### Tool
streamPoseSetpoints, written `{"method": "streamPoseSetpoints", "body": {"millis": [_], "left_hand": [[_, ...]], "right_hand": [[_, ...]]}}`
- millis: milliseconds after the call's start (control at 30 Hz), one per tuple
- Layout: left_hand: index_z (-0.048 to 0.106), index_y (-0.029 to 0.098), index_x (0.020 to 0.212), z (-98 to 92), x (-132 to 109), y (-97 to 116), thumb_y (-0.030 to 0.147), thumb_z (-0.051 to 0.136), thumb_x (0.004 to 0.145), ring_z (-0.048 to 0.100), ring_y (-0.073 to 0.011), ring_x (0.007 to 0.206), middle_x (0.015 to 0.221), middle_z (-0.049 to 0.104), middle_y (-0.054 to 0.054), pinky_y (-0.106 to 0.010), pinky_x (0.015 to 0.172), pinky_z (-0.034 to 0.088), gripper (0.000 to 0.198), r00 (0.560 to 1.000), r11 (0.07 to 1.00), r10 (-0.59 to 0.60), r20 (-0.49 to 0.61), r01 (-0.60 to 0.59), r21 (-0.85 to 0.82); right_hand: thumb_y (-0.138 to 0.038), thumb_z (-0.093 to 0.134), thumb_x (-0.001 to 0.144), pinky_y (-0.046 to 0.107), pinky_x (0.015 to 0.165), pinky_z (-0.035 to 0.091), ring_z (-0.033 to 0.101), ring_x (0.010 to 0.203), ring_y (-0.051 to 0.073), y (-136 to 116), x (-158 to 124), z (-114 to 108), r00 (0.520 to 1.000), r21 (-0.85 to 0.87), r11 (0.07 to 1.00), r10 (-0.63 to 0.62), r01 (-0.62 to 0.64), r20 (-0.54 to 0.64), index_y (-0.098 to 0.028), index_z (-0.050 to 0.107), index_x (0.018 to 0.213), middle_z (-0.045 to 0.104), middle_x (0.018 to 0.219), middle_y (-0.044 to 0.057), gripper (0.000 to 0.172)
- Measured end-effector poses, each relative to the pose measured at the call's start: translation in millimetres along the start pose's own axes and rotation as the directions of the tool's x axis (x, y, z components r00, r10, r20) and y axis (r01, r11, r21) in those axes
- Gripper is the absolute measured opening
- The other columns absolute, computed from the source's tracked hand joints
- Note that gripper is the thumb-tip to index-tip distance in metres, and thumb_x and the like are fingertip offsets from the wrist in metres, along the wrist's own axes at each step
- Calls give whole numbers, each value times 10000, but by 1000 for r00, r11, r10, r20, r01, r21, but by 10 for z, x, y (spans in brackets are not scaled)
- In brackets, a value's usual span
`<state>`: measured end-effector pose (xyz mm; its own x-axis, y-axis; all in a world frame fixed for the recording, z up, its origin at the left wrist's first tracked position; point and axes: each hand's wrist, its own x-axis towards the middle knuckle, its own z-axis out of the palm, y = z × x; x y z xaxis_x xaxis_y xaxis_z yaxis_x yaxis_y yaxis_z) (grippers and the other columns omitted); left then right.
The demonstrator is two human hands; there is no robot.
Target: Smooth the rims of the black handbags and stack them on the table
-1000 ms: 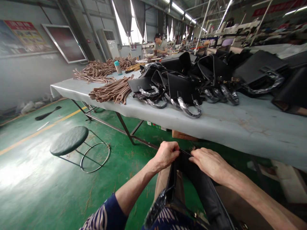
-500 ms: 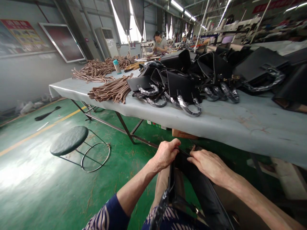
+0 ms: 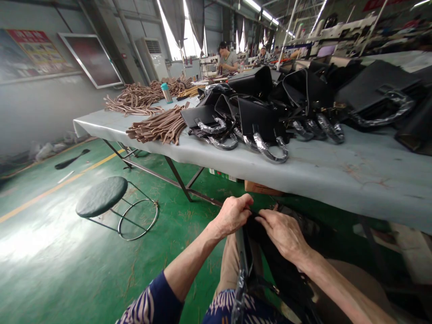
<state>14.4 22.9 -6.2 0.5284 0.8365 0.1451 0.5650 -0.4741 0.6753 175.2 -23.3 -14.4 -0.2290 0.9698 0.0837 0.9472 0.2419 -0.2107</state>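
A black handbag (image 3: 270, 256) rests on my lap, with a plastic-wrapped handle (image 3: 239, 290) hanging down toward me. My left hand (image 3: 234, 213) is closed on the bag's far edge, thumb on top. Close beside it, my right hand (image 3: 281, 231) pinches the same edge between thumb and fingers. Only a small gap separates the two hands. The part between my fingertips is dark, and its details cannot be made out.
A grey-covered table (image 3: 313, 173) stands ahead, carrying black handbags (image 3: 258, 119), bundles of brown straps (image 3: 158, 126) and a bottle (image 3: 166, 93). On the green floor at left is a round stool (image 3: 103, 195). A person (image 3: 227, 58) sits beyond the table.
My right hand has moved left, closer to my left hand, along the bag's edge. The left hand keeps its grip. The view has shifted slightly.
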Motion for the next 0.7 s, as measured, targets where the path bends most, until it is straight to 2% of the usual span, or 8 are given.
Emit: {"method": "streamPoseSetpoints", "body": {"millis": [200,367,533,700], "left_hand": [[552,189,883,11,39,-28,102,458,656,526,-106,631,695,585,25,-183,582,385,261,999,999,30,35,-29,-32],[539,181,851,17,35,-34,86,458,644,522,-100,630,695,579,29,-184,591,395,242,1000,994,-6,22,8,-107],[500,178,860,34,30,-19,90,494,643,503,-92,603,652,568,46,-179,571,383,234,998,977,-55,14,57,-208],[481,167,923,4,-65,50,131,466,734,498,-86,603,677,586,36,-188,596,402,194,991,927,-133,13,129,-352]], "right_hand": [[-320,367,878,255,665,383,608,772,166,86,51,-58,995,97,995,-46,38,88,-219,567,722,655,762,11,273],[-287,317,905,290,673,383,612,760,203,-17,60,-136,993,-92,991,-92,98,69,-189,572,749,654,755,57,315],[-184,371,872,269,571,376,634,710,199,-101,149,-108,979,-125,977,-154,171,135,-163,549,935,669,809,62,190],[-130,325,875,264,525,357,651,659,210,-113,209,-56,971,-148,972,-156,184,182,-160,511,1050,687,725,65,256]]}}
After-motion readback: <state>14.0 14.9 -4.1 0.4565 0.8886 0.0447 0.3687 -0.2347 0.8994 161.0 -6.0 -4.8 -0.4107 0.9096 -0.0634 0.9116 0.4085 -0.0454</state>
